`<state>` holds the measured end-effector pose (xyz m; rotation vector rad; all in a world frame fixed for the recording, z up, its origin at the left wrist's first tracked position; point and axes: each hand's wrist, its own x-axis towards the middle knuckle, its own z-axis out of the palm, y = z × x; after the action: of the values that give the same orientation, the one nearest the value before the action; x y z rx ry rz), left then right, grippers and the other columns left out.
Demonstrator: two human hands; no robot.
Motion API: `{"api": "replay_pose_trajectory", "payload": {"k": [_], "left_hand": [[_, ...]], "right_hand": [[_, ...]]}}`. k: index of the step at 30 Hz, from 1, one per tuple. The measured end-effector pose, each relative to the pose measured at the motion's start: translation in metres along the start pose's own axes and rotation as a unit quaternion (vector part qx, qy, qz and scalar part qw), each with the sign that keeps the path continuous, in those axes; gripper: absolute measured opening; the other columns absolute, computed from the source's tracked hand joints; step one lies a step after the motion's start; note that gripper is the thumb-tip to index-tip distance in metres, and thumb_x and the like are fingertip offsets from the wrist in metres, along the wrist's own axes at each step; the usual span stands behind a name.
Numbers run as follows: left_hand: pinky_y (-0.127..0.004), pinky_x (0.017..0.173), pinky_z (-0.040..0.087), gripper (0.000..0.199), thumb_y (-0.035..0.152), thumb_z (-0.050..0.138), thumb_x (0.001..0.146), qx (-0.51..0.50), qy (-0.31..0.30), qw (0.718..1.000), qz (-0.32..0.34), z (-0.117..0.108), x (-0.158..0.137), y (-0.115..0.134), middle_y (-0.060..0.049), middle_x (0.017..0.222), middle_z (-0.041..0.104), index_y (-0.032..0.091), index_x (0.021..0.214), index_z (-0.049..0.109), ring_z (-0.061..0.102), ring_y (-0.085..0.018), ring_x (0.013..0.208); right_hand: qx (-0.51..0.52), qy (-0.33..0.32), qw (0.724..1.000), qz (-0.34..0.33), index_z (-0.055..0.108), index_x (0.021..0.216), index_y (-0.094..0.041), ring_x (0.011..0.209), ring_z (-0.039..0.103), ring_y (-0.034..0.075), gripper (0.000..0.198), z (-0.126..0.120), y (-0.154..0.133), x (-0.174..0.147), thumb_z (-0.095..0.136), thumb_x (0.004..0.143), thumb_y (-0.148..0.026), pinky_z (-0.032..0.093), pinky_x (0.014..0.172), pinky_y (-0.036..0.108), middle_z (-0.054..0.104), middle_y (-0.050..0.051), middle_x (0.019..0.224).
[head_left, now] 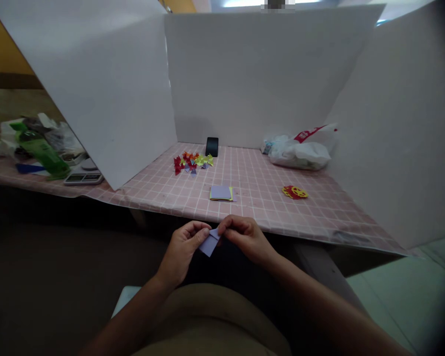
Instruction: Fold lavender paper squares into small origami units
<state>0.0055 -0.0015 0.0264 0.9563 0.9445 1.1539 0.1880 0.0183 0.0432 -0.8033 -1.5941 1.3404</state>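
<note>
A small purple sheet of origami paper (209, 246), partly folded at its upper edge, is held in front of the table's near edge. My left hand (182, 248) pinches its upper left side between thumb and fingers. On the right side, my right hand (247, 237) grips the folded corner with its fingertips, which partly hide that corner. A stack of square papers (221, 193), purple on top with yellow and green below, lies on the table just beyond my hands. Farther back sits a cluster of small folded paper figures (191, 162) in red, orange, yellow and purple.
White boards (259, 79) wall the pink checkered table (244, 173) on three sides. A black object (212, 147) stands behind the figures. At right are a white plastic bag (300, 152) and red-yellow cutouts (294, 192). Left outside stand a scale (83, 177) and a green bottle (44, 153).
</note>
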Motion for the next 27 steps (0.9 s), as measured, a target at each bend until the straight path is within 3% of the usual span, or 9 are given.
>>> {"api": "replay_pose_trajectory", "payload": {"k": [18,27], "left_hand": [[-0.021,0.056,0.038,0.026,0.038,0.080,0.072,0.020,0.004,1.000,-0.022,-0.0002,-0.0003,0.0052,0.001,0.066,0.061,0.015,0.078,0.070,0.048,-0.009,0.057],[-0.022,0.054,0.038,0.025,0.039,0.076,0.075,0.135,0.036,0.989,0.041,-0.0021,-0.0002,0.0088,0.001,0.064,0.061,0.015,0.075,0.070,0.049,-0.011,0.057]], "right_hand": [[-0.045,0.001,0.998,-0.046,0.066,0.080,-0.020,0.073,0.066,0.015,0.010,0.0000,0.0068,0.0021,0.057,0.084,-0.017,0.052,0.073,0.031,0.068,0.001,0.074],[-0.005,0.000,1.000,-0.011,0.058,0.090,-0.021,0.072,0.067,0.016,0.003,0.0009,0.0095,0.0043,0.058,0.087,-0.020,0.051,0.075,0.032,0.068,-0.001,0.072]]}}
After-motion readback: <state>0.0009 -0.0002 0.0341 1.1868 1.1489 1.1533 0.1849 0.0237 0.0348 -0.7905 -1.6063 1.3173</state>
